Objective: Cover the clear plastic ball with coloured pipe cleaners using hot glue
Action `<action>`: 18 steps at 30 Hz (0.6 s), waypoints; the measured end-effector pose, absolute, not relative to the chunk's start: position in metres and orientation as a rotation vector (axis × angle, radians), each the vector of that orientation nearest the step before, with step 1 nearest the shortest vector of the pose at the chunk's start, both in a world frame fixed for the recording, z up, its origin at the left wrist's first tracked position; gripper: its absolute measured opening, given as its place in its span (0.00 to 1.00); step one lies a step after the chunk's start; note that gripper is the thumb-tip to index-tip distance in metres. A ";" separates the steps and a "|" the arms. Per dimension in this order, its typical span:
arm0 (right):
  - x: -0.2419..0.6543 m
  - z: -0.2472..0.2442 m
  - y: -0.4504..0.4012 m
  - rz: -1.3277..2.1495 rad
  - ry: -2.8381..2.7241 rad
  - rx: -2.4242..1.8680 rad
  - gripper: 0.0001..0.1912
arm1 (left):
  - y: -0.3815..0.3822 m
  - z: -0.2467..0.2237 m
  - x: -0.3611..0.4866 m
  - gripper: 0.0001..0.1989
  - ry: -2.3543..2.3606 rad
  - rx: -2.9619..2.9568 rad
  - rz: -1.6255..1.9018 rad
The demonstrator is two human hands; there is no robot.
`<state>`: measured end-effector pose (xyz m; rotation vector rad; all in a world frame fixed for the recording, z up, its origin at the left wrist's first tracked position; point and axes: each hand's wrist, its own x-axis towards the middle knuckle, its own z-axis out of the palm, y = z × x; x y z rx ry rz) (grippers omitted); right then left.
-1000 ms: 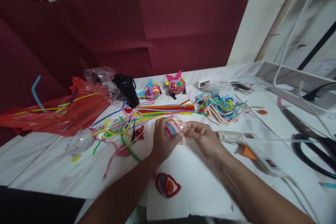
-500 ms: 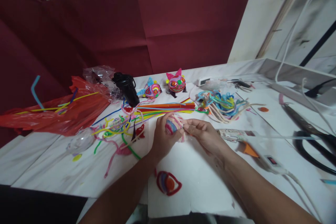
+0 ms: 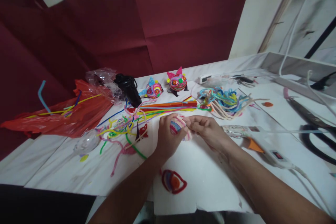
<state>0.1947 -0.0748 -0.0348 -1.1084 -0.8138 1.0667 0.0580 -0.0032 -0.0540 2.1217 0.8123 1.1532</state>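
Observation:
My left hand (image 3: 168, 138) is wrapped round a small ball (image 3: 176, 125) covered in coiled fuzzy strips of blue, purple, red and pale pink. At the ball's right edge, thumb and fingers of my right hand (image 3: 206, 128) are pinched together; whatever lies between them is too small to make out. Below the hands, an eye-shaped piece (image 3: 175, 182) with a red outline and orange centre lies on a white sheet (image 3: 204, 192). Just beyond the hands stretches a bundle of straight pipe cleaners (image 3: 170, 105).
Two finished-looking colourful animal heads, one pink-eared (image 3: 178, 81) and one blue-tipped (image 3: 154, 89), stand at the back. A tangle of pipe cleaners (image 3: 223, 101) lies right of centre. Scissors (image 3: 307, 112), a power strip (image 3: 275, 155), a red plastic bag (image 3: 86, 119) and a black object (image 3: 128, 89) surround the work area.
The whole view has shifted slightly, so things sit a little further right. Both hands keep their hold at the ball, which seems turned slightly.

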 end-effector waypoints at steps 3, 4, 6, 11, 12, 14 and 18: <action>0.197 -0.031 -0.077 1.069 -0.841 -1.108 0.16 | -0.006 -0.053 0.058 0.22 0.803 2.089 1.148; 0.198 -0.030 -0.078 1.075 -0.855 -1.111 0.16 | -0.007 -0.053 0.057 0.23 0.794 2.077 1.144; 0.199 -0.029 -0.080 1.090 -0.880 -1.119 0.17 | -0.008 -0.052 0.057 0.25 0.770 2.074 1.128; 0.200 -0.032 -0.081 1.137 -0.924 -1.126 0.15 | -0.006 -0.047 0.053 0.24 0.652 2.162 1.030; 0.200 -0.032 -0.081 1.138 -0.917 -1.126 0.14 | -0.006 -0.046 0.052 0.23 0.629 2.177 1.017; 0.200 -0.034 -0.080 1.142 -0.875 -1.119 0.15 | -0.004 -0.044 0.052 0.20 0.600 2.197 1.001; 0.199 -0.034 -0.080 1.147 -0.813 -1.102 0.19 | -0.002 -0.043 0.052 0.18 0.588 2.180 0.952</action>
